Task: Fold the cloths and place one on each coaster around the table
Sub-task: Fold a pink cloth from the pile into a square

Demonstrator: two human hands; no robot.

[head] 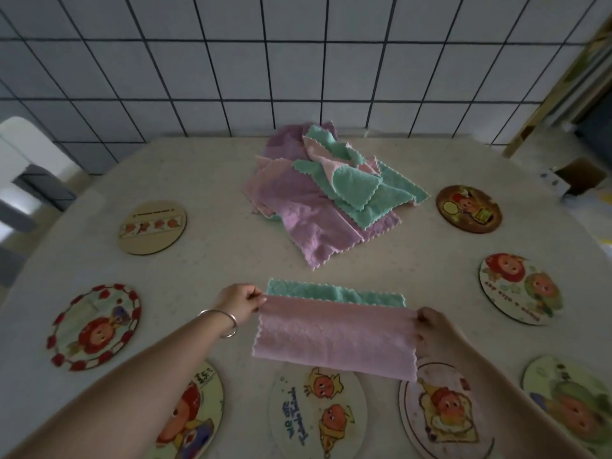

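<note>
Fingers of the left hand [240,301] pinch the left end of a pink-and-green cloth [334,336]; fingers of the right hand [430,323] pinch its right end. Between them the cloth is stretched along a fold line, pink side facing the camera, a green strip showing behind the top edge. It is held just above the near middle of the table [205,180].

Coasters, left to right:
- far-left coaster with a strip picture [151,227]: bare.
- left coaster with a red dotted rim [94,327]: bare.
- near-left coaster [195,415], partly under the left forearm: no cloth visible on it.
- near-middle coaster [318,414]: bare.
- coaster right of it [443,412]: lower corner of the held cloth overlaps it in view, but nothing is set down on it.
- far-right brown coaster [468,208], right coaster with two faces [520,288], near-right coaster [569,405]: all bare.

Pile of unfolded cloths [326,190], purple, pink and green, lies loose at the far middle of the table.

Judgement: task is at its start. First cloth is mid-fold, likely at its first fold; none placed. Remaining: finish this fold, place it, then repeat for each cloth in the pile until all eight visible coasters carry one.
</note>
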